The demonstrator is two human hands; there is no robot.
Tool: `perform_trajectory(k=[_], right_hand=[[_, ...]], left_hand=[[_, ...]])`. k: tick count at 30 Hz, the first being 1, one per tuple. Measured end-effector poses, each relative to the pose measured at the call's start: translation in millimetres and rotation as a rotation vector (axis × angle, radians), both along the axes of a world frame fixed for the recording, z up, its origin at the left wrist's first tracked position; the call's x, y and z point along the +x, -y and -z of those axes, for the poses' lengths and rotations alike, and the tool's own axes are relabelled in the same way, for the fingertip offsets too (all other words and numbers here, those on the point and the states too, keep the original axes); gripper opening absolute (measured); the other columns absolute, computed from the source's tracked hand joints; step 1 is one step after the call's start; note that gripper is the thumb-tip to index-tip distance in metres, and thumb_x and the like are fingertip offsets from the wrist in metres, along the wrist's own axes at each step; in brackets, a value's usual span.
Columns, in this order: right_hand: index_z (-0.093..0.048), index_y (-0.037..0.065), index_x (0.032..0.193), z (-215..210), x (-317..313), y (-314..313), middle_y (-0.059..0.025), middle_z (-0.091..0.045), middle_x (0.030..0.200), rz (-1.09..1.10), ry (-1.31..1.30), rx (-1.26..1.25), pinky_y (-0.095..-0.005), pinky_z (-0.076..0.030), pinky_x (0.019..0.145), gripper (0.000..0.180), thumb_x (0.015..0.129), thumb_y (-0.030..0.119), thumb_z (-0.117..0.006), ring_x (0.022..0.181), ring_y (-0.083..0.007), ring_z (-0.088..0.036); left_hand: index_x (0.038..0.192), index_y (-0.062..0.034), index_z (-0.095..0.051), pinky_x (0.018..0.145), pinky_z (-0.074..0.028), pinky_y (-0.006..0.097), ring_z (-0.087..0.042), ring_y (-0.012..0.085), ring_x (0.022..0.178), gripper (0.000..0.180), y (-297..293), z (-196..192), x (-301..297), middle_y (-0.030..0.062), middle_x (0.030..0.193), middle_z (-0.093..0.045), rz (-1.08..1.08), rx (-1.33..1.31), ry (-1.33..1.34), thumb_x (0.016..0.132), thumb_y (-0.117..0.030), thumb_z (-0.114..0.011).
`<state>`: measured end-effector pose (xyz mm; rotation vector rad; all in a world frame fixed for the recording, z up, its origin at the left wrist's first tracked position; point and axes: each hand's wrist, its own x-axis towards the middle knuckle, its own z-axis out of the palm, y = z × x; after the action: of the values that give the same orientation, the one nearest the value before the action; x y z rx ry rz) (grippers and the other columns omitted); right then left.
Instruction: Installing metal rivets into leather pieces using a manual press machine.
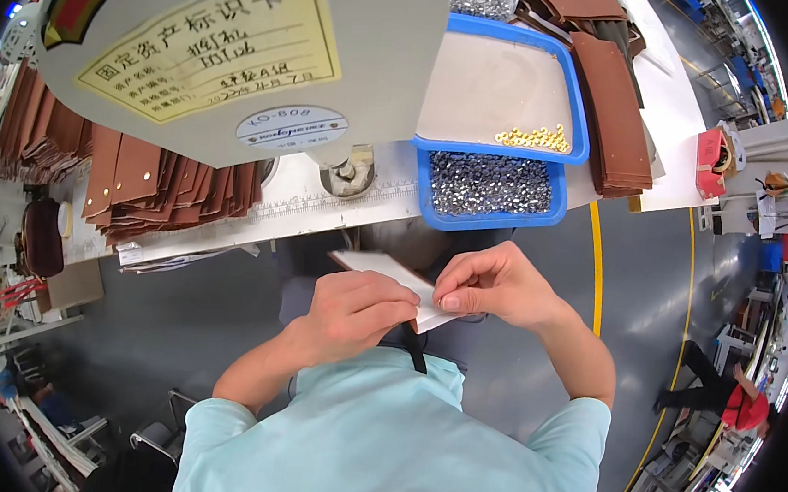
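In front of my chest, below the table edge, I hold a flat piece with a whitish face and a brown edge (388, 267); it looks like one of the brown leather pieces on the table. The fingers of my left hand (352, 309) are closed round its near left part. With thumb and forefinger together, my right hand (500, 287) pinches at its right edge. Anything small between those fingertips is hidden. Beyond my hands stands a blue tray of silvery metal studs (489, 187). Another blue tray (584, 122) overlaps it, with small gold-coloured metal fasteners (537, 138) in its near right corner.
A large pale machine head (373, 41) overhangs the white table at upper left. Stacked brown leather pieces (163, 186) lie left of it, some with metal studs. More leather strips (608, 115) and a red box (710, 165) are at right. A person in red (747, 408) is far right.
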<state>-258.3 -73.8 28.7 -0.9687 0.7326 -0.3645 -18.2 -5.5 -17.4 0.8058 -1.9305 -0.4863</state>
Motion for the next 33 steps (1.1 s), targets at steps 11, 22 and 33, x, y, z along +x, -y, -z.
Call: perform_trajectory(k=[11, 22, 33], right_hand=[[-0.076, -0.001, 0.096, 17.9, -0.2, -6.7, -0.0029, -0.070, 0.082, -0.092, -0.061, 0.249, -0.0223, -0.041, 0.054, 0.008, 0.091, 0.006, -0.079, 0.068, -0.0064, -0.059], [-0.074, 0.000, 0.101, 4.2, 4.3, -20.9, -0.0039, -0.075, 0.092, 0.029, -0.136, -0.039, -0.0217, -0.053, 0.068, 0.010, 0.095, 0.007, -0.076, 0.078, -0.0052, -0.066], [-0.077, 0.003, 0.092, -3.3, 7.5, -40.1, -0.0091, -0.076, 0.084, 0.065, -0.282, -0.932, -0.0280, -0.058, 0.069, 0.010, 0.083, 0.000, -0.077, 0.073, -0.0190, -0.072]], left_hand=[[0.089, -0.0041, -0.071, 0.059, -0.059, 0.030, -0.072, 0.0205, 0.079, 0.026, -4.2, 6.2, 0.2, 0.0054, 0.089, -0.070, -0.031, -0.240, 0.058, 0.064, -0.008, -0.077], [0.087, -0.0050, -0.070, 0.058, -0.056, 0.029, -0.071, 0.0186, 0.077, 0.024, -6.8, 2.6, -3.2, 0.0042, 0.088, -0.067, -0.023, -0.232, 0.095, 0.064, -0.010, -0.077], [0.092, -0.0031, -0.070, 0.056, -0.055, 0.028, -0.068, 0.0174, 0.071, 0.027, -14.4, 3.8, -4.4, 0.0051, 0.088, -0.066, -0.009, -0.207, 0.079, 0.069, -0.011, -0.080]])
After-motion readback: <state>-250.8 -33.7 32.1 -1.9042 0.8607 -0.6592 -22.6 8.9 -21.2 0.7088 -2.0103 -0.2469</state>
